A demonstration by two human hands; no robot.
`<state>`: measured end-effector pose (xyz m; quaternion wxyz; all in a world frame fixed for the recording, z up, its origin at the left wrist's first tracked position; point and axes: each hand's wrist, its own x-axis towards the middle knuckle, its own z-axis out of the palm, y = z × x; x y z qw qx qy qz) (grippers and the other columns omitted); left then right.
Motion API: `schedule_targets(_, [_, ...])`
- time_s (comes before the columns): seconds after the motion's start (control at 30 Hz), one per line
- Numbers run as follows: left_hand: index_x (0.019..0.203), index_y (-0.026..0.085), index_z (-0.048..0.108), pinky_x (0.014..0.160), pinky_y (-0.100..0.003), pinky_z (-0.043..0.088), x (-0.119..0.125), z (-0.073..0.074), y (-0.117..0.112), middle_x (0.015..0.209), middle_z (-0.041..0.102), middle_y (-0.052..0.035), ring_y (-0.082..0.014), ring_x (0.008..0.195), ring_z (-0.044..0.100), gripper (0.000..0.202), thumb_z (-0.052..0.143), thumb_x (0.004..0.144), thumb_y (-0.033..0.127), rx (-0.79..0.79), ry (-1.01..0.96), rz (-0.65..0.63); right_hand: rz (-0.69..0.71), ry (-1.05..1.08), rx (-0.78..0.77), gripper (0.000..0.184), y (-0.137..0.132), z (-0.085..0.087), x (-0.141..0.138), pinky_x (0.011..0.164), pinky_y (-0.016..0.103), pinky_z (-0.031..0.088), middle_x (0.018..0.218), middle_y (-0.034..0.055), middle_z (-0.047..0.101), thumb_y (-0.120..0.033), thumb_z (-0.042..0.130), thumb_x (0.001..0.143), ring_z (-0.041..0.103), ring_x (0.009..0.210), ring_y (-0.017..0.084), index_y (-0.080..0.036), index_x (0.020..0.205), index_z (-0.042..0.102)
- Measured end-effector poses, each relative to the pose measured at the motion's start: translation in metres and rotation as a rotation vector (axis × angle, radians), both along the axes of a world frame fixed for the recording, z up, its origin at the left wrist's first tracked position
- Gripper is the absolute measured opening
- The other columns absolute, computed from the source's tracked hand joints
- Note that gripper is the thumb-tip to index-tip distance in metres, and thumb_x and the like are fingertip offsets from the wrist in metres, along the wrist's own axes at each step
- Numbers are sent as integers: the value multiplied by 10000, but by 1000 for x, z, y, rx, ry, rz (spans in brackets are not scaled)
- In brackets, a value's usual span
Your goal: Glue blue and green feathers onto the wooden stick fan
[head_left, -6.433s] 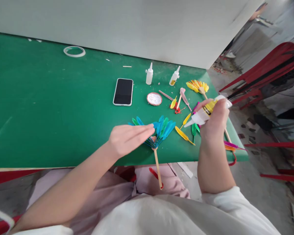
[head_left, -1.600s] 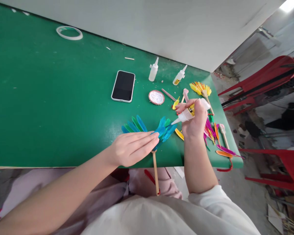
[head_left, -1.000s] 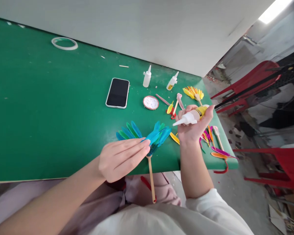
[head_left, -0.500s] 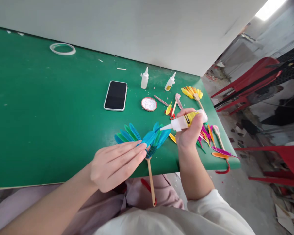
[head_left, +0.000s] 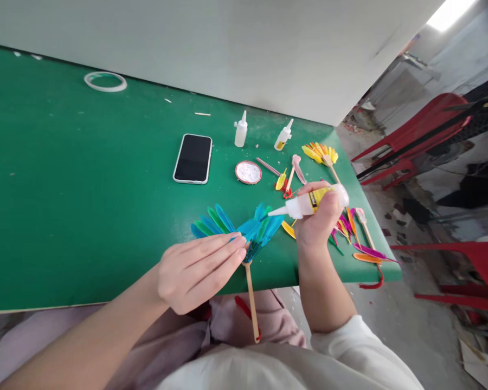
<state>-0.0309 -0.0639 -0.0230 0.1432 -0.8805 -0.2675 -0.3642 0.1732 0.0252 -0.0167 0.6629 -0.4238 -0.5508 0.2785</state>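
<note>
At the near edge of the worktop the left hand, fingers stretched open, presses flat on the blue-green feather fan, probably so that the feathers cannot shift. The stick of the fan overhangs the edge. The right hand has its fingers closed around a glue bottle, with the nozzle aimed at the feathers and perhaps touching them. Farther back lies a phone.

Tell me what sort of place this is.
Probably a small handicraft workshop: a green worktable strewn with loose dyed feathers and spare glue bottles, the right hand holding a yellow-labelled glue bottle over a blue feather fan that the left hand presses flat, red plastic chairs beside it.
</note>
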Motion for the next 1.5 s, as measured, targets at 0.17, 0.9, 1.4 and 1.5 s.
schedule_targets(0.17, [1020, 141, 590, 954, -263, 472, 3, -2, 1, 993, 680, -45, -155, 1074, 559, 233, 505, 811, 88, 13, 8, -1, 9, -16, -70, 359, 0, -3, 1, 385, 247, 318, 519, -23, 489, -530, 496, 774, 437, 432, 102, -225, 599, 567])
schedule_targets(0.9, [940, 124, 595, 934, -260, 484, 4, 0, 0, 959, 689, -47, -147, 1077, 556, 172, 513, 801, 64, 31, 57, 16, 24, -119, -271, 438, 4, 2, 1, 396, 226, 316, 469, -33, 445, -588, 521, 719, 398, 409, 79, -184, 550, 506])
schedule_targets(1.4, [1056, 149, 559, 951, -255, 472, 1, -1, -1, 1009, 675, -31, -144, 1098, 540, 261, 505, 811, 74, 4, 44, 5, 10, -39, -291, 413, 10, 4, 5, 338, 220, 252, 415, -50, 399, -561, 534, 725, 367, 361, 69, -190, 543, 526])
schedule_targets(1.5, [1017, 116, 573, 961, -256, 463, 1, -1, 0, 985, 681, -58, -156, 1101, 537, 230, 517, 800, 65, 13, 36, -11, 120, 35, -274, 423, 9, 4, 2, 304, 223, 212, 389, -53, 388, -565, 497, 748, 332, 320, 67, -196, 544, 530])
